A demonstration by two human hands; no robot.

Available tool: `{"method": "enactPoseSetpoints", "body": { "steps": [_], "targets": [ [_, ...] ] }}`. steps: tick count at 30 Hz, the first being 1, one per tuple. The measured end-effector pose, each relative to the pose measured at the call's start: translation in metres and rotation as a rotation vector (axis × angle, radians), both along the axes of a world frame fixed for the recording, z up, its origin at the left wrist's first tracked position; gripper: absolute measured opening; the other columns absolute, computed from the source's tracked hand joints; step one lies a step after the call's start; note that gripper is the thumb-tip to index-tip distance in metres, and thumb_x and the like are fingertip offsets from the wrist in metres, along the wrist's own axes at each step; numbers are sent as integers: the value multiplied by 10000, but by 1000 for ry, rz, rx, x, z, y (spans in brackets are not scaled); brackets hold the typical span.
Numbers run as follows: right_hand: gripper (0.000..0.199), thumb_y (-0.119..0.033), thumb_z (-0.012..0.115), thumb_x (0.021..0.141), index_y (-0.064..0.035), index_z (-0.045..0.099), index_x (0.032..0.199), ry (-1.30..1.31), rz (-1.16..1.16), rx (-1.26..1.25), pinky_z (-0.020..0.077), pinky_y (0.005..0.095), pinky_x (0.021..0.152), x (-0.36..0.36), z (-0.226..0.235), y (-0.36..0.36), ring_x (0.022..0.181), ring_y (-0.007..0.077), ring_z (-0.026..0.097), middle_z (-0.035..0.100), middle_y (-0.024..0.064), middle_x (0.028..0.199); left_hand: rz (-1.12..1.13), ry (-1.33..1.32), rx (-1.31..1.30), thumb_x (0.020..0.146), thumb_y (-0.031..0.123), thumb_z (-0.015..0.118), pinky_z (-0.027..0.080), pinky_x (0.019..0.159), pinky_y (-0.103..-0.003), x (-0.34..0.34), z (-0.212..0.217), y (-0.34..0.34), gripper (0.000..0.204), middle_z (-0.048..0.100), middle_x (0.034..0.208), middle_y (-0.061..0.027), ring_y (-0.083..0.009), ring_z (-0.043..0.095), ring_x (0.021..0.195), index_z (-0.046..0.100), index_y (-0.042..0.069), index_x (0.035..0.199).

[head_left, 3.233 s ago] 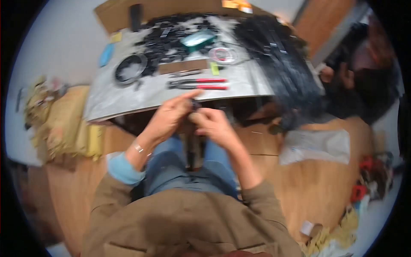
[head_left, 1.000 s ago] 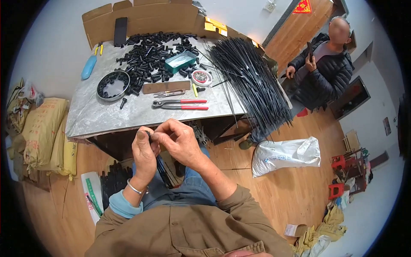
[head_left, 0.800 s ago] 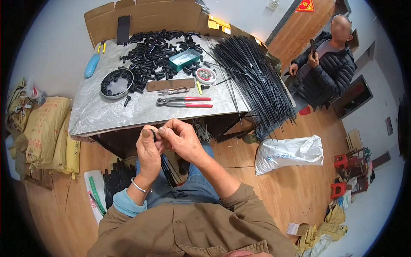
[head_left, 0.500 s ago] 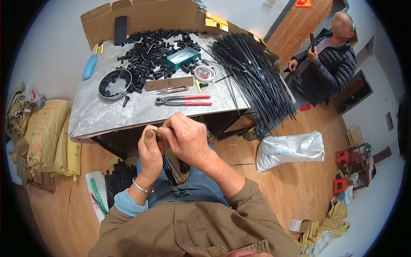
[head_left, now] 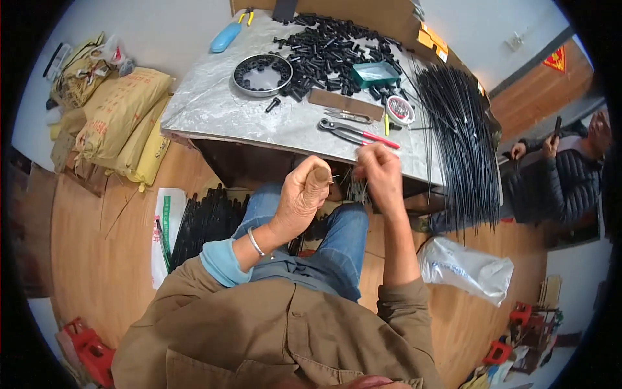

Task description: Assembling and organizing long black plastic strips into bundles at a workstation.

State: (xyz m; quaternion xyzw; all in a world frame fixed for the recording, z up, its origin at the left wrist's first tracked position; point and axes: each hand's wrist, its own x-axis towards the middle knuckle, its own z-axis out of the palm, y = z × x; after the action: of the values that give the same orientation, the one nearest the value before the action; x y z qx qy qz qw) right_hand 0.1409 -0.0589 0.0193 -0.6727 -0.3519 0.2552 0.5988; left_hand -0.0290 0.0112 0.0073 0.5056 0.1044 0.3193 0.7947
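My left hand (head_left: 303,194) is closed in front of the table's near edge, its thumb pressed over curled fingers. Thin, pale wire-like ends (head_left: 334,177) stick out beside the thumb; the rest of that piece is hidden in the grip. Apart from it, at the table edge, my right hand (head_left: 381,176) has its fingers bent, and motion blurs them. Just beyond it lie pincers with red handles (head_left: 353,133) on the grey table (head_left: 207,107); whether the fingers touch a handle I cannot tell. Small snips (head_left: 348,117) rest against a flat brown bar (head_left: 346,104) behind them.
Black bolts (head_left: 330,55) are heaped at the back, beside a round metal tray (head_left: 262,93) and green box (head_left: 376,74). Long black rods (head_left: 460,149) overhang the right edge. A white sack (head_left: 463,269) lies on the floor. A person (head_left: 570,168) sits at the far right.
My hands were together and have separated; the right one has moved right, toward the pincers. The view has turned, so the table appears farther right and higher.
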Motion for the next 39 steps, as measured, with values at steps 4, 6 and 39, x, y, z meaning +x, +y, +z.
{"method": "enactPoseSetpoints", "body": {
  "steps": [4, 6, 39],
  "targets": [
    [134, -167, 666, 790, -39, 625, 791, -1032, -276, -237, 462, 388, 646, 72, -21, 1, 718, 287, 580, 597, 126, 784, 180, 17, 223, 947, 368, 553, 285, 437, -204, 18, 8, -6, 341, 382, 590, 38, -33, 331, 491, 519, 47, 839],
    [159, -181, 700, 674, -63, 628, 754, -1206, -150, -174, 460, 415, 712, 79, -33, 10, 804, 312, 563, 582, 119, 802, 279, 168, 321, 937, 251, 590, 278, 416, -205, 20, -6, -1, 212, 390, 567, 42, -26, 341, 471, 546, 51, 886],
    [451, 24, 705, 569, -88, 458, 929, -1310, -76, -77, 358, 403, 811, -9, 43, -78, 888, 307, 503, 534, 106, 982, 129, 158, 36, 932, 616, 362, 267, 476, -187, 17, 15, 4, 659, 411, 582, 66, -12, 347, 543, 595, 16, 795]
  ]
}}
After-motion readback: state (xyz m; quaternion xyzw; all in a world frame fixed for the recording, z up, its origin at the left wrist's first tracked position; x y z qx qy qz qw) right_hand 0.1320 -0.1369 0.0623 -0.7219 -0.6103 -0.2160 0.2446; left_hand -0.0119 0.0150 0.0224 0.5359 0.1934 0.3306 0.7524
